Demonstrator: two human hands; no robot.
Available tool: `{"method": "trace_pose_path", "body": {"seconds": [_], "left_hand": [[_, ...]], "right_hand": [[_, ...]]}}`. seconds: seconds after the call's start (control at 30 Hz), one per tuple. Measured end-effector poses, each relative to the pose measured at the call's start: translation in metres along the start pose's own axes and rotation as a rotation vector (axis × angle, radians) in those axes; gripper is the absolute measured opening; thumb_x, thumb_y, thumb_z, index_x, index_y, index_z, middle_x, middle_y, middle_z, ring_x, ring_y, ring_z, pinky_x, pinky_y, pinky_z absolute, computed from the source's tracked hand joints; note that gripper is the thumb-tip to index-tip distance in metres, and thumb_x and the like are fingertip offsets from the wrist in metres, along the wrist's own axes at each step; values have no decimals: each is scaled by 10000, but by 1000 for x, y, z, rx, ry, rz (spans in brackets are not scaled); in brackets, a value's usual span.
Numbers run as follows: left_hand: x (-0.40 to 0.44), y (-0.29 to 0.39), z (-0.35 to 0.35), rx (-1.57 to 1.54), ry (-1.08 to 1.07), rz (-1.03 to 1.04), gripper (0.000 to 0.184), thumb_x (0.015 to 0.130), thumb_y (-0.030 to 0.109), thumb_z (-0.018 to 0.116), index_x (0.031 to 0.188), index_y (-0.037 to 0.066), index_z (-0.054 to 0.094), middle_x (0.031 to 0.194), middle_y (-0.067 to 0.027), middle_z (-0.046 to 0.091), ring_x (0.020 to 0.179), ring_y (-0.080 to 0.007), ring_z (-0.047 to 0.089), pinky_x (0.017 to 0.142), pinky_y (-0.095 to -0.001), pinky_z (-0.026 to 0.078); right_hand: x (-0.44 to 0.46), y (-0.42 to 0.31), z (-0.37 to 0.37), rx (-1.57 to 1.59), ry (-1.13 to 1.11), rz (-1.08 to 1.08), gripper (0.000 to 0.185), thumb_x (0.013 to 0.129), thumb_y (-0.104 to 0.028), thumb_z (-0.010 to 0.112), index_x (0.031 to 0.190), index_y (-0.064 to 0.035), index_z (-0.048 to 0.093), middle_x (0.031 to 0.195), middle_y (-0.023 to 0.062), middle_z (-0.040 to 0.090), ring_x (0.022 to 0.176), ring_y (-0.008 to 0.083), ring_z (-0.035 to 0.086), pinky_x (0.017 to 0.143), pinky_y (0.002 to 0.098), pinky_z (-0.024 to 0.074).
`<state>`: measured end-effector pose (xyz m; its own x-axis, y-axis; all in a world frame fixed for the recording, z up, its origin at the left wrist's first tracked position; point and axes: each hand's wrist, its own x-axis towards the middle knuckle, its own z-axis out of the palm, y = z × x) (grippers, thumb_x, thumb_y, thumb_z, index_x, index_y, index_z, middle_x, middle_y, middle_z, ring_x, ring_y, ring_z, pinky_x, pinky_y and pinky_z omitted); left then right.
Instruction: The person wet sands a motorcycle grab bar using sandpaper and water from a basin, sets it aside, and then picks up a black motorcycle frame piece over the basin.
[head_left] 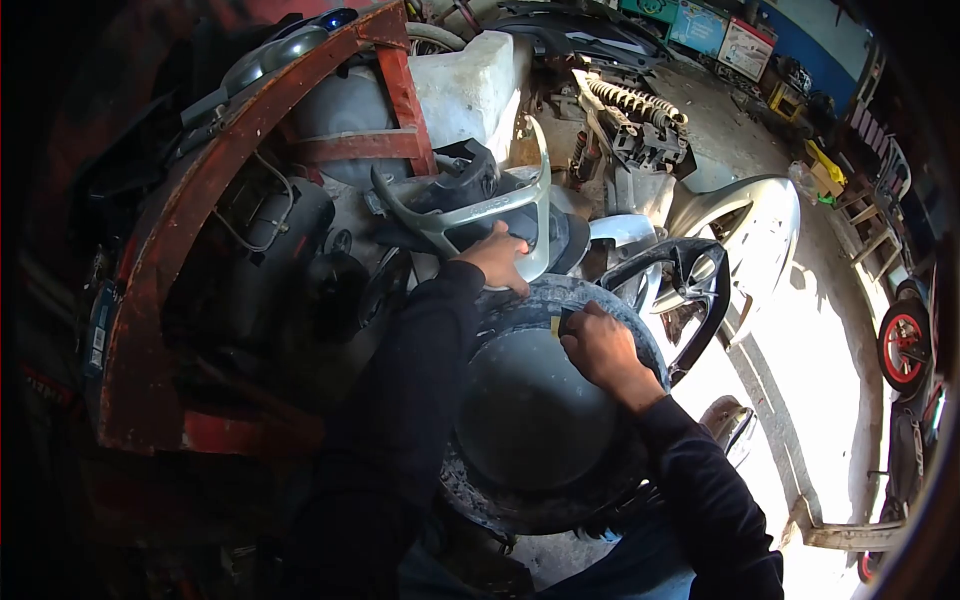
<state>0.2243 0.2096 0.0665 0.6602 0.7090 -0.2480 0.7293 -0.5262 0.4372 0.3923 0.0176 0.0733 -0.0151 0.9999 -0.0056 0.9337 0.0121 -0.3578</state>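
My left hand [495,259] grips the lower part of a pale grey, forked plastic motorcycle part [490,211], whose curved arms rise above it. My right hand [606,350] is closed, with a small dark piece [567,321] showing at its fingertips; its kind is unclear. A yellow patch [555,327] shows beside those fingers. Both hands are over the far side of a round black basin [640,465] holding cloudy grey liquid [535,410]. Part of the basin's rim is hidden by my sleeves.
To the left stands a rusty red metal frame [165,250]. Beyond the basin lie a black plastic panel [715,290], silver body panels [760,215] and a coil-spring shock absorber [640,100]. A wheel with a red rim [903,342] is at the right.
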Motion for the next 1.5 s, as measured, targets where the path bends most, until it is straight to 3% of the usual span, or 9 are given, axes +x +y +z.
{"method": "trace_pose_path", "body": {"seconds": [0.27,0.47,0.67,0.77,0.93,1.13,1.37,1.5], "left_hand": [[28,-37,10,-54,33,-34,882,599,434,876,1328,46,566,1441,-258,338,1321,-395,443,1098,-402,380],[44,-47,12,-80,38,-65,899,666,521,812,1366,27,539,1517,-298,263,1412,-421,345,1145,-400,321],[43,-33,30,-29,61,-69,892,711,542,778,1409,62,500,1554,-299,202,1399,-446,361,1148,-439,324],[38,-30,35,-47,90,-90,856,738,509,779,1446,139,473,1607,-275,131,1414,-480,330,1145,-484,329],[28,-24,48,85,183,-81,773,822,504,725,1457,173,433,1610,-191,190,1301,-480,474,1082,-533,386],[20,-25,58,119,294,-12,747,833,515,712,1445,179,445,1565,-204,272,1216,-459,552,1021,-549,424],[15,-24,67,152,364,-34,784,796,487,756,1444,185,433,1541,-214,306,1200,-462,549,1009,-552,427],[2,-23,72,229,442,-6,816,761,422,801,1442,167,430,1489,-187,360,1250,-419,486,1053,-542,377]], "right_hand": [[3,-11,-3,45,-3,-6,200,834,-191,695,938,-20,687,1060,200,615,976,379,661,842,455,547],[3,-9,-5,48,-39,0,207,839,-191,693,948,-15,677,1059,204,612,975,378,659,843,457,546],[1,-9,-1,62,-27,-46,201,840,-185,690,947,-17,667,1069,206,608,987,379,655,849,457,544],[-1,-8,-2,73,-21,-55,204,841,-185,686,951,-13,663,1069,209,607,986,384,655,857,459,541],[-4,-4,3,64,-13,-49,215,839,-181,684,962,-7,662,1075,212,606,986,387,655,861,472,538],[-6,-5,2,68,-34,-55,219,832,-185,689,965,-12,665,1065,205,601,978,380,655,851,470,541],[-6,0,8,38,-32,-88,212,823,-182,694,946,-12,665,1050,192,597,996,365,649,853,461,543],[-8,5,8,15,-55,-105,208,820,-172,702,946,-11,667,1055,188,598,998,368,650,862,463,542]]}}
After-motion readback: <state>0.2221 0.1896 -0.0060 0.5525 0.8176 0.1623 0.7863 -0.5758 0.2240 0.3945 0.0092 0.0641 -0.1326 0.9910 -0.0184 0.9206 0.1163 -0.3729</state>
